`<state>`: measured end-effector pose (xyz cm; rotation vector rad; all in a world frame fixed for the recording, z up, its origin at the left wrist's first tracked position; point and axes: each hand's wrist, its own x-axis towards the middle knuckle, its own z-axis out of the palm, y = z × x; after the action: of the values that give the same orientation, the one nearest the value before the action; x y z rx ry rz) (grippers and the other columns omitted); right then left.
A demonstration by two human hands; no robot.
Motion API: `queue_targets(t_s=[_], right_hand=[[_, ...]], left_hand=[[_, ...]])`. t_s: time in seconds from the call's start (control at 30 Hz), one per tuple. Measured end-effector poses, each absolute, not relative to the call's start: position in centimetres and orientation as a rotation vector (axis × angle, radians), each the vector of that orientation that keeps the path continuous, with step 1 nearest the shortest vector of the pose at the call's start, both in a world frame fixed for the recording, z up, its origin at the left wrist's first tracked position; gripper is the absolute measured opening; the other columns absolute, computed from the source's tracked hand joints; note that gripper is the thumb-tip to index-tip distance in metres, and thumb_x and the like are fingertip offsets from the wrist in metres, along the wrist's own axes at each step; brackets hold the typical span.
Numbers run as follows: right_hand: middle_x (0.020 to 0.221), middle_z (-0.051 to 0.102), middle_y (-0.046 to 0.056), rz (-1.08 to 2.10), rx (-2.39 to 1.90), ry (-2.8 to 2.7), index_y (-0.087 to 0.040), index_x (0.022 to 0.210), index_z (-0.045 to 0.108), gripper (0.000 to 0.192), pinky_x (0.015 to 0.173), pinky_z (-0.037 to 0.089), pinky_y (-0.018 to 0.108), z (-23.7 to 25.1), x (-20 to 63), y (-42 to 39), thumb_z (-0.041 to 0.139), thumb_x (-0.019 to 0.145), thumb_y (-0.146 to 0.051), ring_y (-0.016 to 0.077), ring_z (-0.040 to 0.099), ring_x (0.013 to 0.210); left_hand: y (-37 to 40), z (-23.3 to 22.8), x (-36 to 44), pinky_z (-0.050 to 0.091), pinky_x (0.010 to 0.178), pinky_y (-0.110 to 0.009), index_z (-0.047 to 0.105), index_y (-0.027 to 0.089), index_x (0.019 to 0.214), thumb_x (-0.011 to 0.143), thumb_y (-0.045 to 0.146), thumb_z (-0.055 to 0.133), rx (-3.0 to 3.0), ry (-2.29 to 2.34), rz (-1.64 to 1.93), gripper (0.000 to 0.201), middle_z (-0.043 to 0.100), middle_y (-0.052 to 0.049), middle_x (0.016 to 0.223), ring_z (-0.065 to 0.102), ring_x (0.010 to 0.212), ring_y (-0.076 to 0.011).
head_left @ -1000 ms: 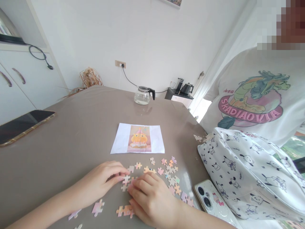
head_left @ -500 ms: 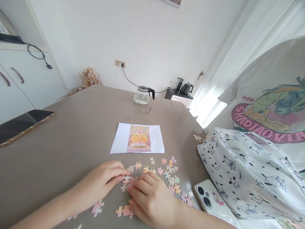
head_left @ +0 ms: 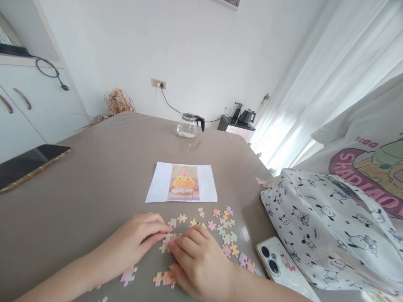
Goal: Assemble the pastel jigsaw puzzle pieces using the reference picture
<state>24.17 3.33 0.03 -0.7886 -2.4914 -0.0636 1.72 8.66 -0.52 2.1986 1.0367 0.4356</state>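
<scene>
My left hand (head_left: 134,241) and my right hand (head_left: 198,260) lie on the grey-brown table (head_left: 94,188), fingertips meeting over a few small pastel puzzle pieces (head_left: 166,241). Both press on those pieces; the fingers hide how they fit. Several loose pieces (head_left: 225,228) are scattered just to the right. A joined orange-pink cluster (head_left: 163,277) lies under my right hand's near edge, and a single pink piece (head_left: 128,275) sits near my left wrist. A white sheet with the reference picture (head_left: 181,183) lies beyond my hands.
A white phone (head_left: 280,264) lies face down at the right beside a white patterned bag (head_left: 327,230). A person in a printed T-shirt (head_left: 371,159) stands at the right edge. A dark phone (head_left: 30,163) lies far left. A glass pot (head_left: 188,125) stands at the back.
The person at the right has moved further right, largely out of view. My hands have stayed over the same puzzle pieces, shifting only slightly.
</scene>
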Motion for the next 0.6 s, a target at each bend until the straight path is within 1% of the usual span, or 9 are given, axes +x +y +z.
queue_targets(t_s=[0.2,0.6], right_hand=[[0.085,0.064,0.007,-0.038,-0.832,-2.542,-0.007,0.109,0.063,0.028,0.079,0.044,0.037,0.31,24.25,3.27,0.053,0.092,-0.027,0.0215,0.053,0.078],[0.085,0.064,0.007,-0.041,-0.830,-2.543,-0.006,0.110,0.063,0.029,0.078,0.042,0.037,0.22,24.26,3.33,0.052,0.093,-0.027,0.0216,0.052,0.078]], left_hand=[[8.68,-0.50,1.87,0.044,0.088,-0.026,0.066,0.037,0.104,0.099,0.029,0.041,2.200,1.039,0.433,0.027,0.063,0.005,0.101,0.059,0.096,-0.0143],[8.29,-0.59,1.93,0.046,0.085,-0.027,0.065,0.032,0.102,0.100,0.029,0.035,2.250,1.035,0.465,0.030,0.063,0.003,0.101,0.060,0.094,-0.0152]])
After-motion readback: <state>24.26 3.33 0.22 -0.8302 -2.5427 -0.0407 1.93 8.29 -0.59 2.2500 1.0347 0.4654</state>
